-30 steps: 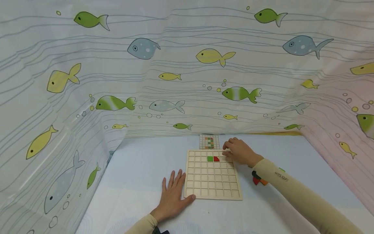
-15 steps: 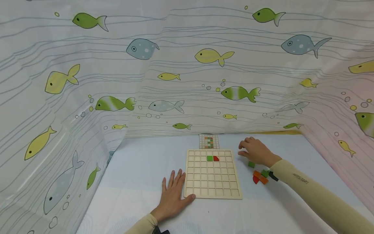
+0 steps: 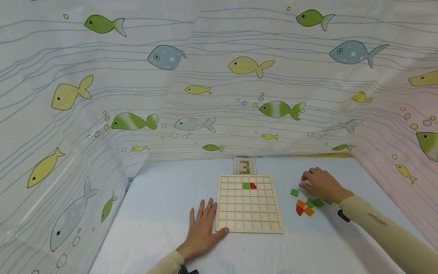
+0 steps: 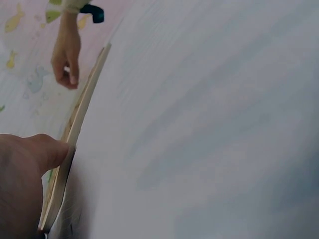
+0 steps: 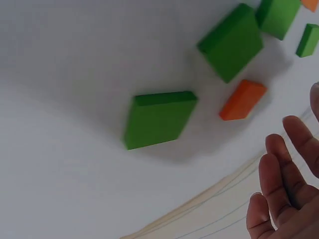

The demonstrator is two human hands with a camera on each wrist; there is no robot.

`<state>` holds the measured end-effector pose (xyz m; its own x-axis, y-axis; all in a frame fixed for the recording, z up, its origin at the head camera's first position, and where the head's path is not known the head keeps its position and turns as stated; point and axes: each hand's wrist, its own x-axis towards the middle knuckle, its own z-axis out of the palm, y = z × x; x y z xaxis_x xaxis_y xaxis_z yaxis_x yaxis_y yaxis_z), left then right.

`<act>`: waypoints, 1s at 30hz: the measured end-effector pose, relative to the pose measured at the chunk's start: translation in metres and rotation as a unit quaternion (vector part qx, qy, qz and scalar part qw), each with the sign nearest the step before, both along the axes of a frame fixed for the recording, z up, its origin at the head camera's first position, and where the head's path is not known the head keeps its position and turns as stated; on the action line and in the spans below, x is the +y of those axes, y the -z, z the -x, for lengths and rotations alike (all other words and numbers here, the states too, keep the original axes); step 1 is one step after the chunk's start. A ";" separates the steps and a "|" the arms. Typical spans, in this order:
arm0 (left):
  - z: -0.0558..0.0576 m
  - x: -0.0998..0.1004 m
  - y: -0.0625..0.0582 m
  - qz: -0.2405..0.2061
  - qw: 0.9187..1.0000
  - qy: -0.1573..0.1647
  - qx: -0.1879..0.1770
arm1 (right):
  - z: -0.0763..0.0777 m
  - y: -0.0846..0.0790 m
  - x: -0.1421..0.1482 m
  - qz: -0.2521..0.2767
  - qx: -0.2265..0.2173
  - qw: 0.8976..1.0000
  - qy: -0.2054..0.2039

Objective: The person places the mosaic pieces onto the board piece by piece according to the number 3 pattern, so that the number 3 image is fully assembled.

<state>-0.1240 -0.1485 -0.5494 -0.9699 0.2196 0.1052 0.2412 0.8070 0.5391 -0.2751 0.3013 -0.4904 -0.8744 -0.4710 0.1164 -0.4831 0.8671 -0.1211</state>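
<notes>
A square wooden grid board (image 3: 251,215) lies flat in the head view. In its upper rows sit a green square tile (image 3: 246,185) and, to its right, a red quarter-round tile (image 3: 253,185). My left hand (image 3: 200,230) rests spread along the board's left side, thumb at the near left corner; the left wrist view shows that thumb (image 4: 52,152) against the board's edge (image 4: 82,117). My right hand (image 3: 325,185) hovers above loose tiles right of the board, fingers loosely bent, holding nothing. Below it in the right wrist view lie a green tile (image 5: 160,119) and an orange tile (image 5: 242,99).
A printed pattern card (image 3: 244,166) lies behind the board. Loose on the right are a separate green tile (image 3: 294,192), several other green ones, an orange tile (image 3: 309,211) and a red tile (image 3: 299,211). A fish-print curtain (image 3: 219,106) encloses the back and sides.
My right hand has moved right, from over the board's upper right corner to above the loose tiles, uncovering more of them. The left hand and the board have stayed put.
</notes>
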 end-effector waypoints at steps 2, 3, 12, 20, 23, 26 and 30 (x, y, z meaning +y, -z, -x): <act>0.000 0.000 -0.001 -0.002 1.000 0.001 0.000 | -0.002 0.002 0.005 -0.005 -0.002 1.000 0.004; 0.000 0.000 -0.001 -0.003 1.000 0.001 0.000 | -0.003 0.003 0.008 -0.007 -0.004 1.000 0.005; 0.000 0.001 0.001 0.000 1.000 0.001 -0.005 | -0.014 0.016 0.031 -0.018 0.012 1.000 0.013; -0.001 -0.001 0.003 0.000 1.000 0.002 0.002 | -0.018 0.023 0.043 -0.028 0.015 0.999 0.019; -0.001 0.000 0.002 0.001 1.000 0.002 0.002 | -0.019 0.025 0.045 -0.028 0.005 0.999 0.028; 0.000 0.000 0.002 0.002 1.000 0.001 0.001 | -0.019 0.026 0.046 -0.027 -0.001 0.999 0.032; 0.000 0.001 0.002 -0.001 1.000 -0.001 -0.001 | -0.019 0.028 0.046 -0.016 -0.003 1.000 0.026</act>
